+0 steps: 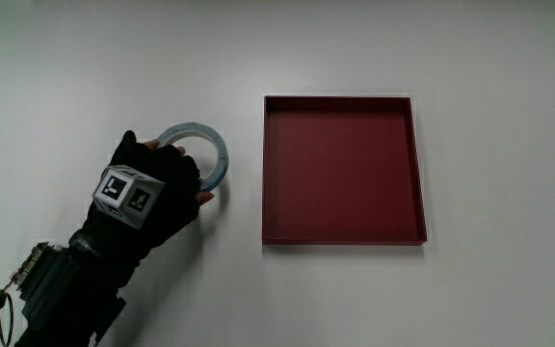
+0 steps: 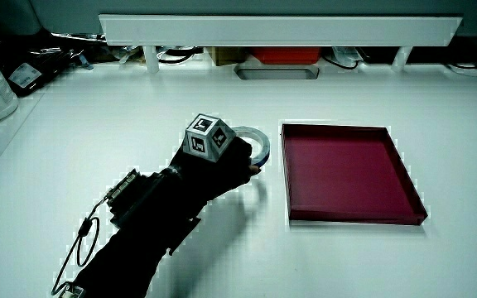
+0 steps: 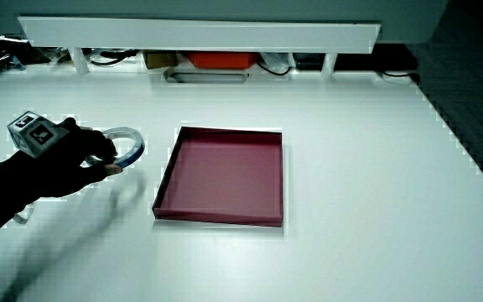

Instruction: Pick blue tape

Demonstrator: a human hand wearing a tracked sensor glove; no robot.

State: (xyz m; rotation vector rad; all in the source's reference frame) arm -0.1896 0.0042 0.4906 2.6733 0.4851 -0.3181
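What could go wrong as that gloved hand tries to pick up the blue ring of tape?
The hand covers only one edge of the blue tape, so the grip may be shallow and the ring could slip or tilt. The red tray lies close beside the tape; a dropped ring might strike its wall.

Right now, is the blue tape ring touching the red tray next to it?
Apart. The main view shows a strip of bare white table between the blue tape ring and the red tray; the hand grips the ring.

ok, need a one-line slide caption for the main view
Black-gloved hand closing on the pale blue tape ring lying on the white table beside an empty dark red square tray.
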